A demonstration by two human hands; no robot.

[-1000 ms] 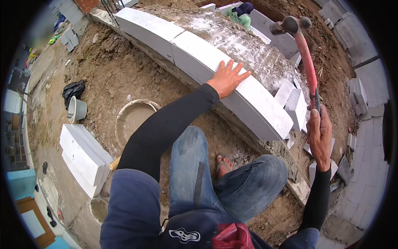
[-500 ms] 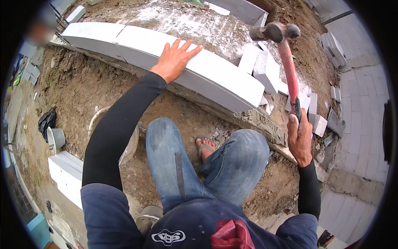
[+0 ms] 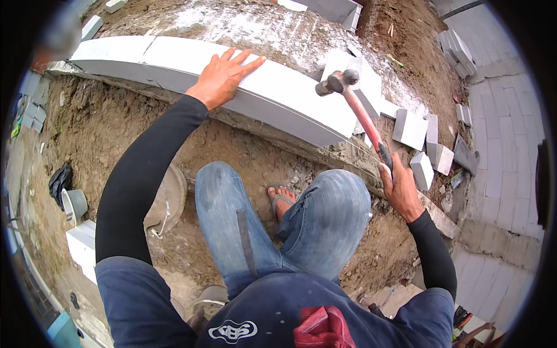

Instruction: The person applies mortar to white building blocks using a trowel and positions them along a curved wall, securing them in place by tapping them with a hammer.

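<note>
My left hand [image 3: 223, 76] lies flat with fingers spread on top of a long white block [image 3: 290, 95], the right one in a curved-looking row on a low footing. My right hand [image 3: 402, 188] is wrapped around the dark grip of a hammer [image 3: 361, 114] with a red handle and a double-ended metal head. That head hangs near the block's right end; whether it touches the block I cannot tell. Another white block [image 3: 107, 58] adjoins on the left. A thin string runs along the front of the row.
Loose white blocks [image 3: 410, 129] and offcuts lie to the right, by a paved strip [image 3: 502, 151]. Bare soil [image 3: 110, 122] borders the footing. A bucket [image 3: 75, 204], a black bag [image 3: 60, 184] and a round basin [image 3: 168, 200] are on the left. A blurred person [image 3: 61, 35] is at the far left.
The hammer has swung down and to the left, toward the block's right end. My left hand stays on the block. The whole view has shifted slightly.
</note>
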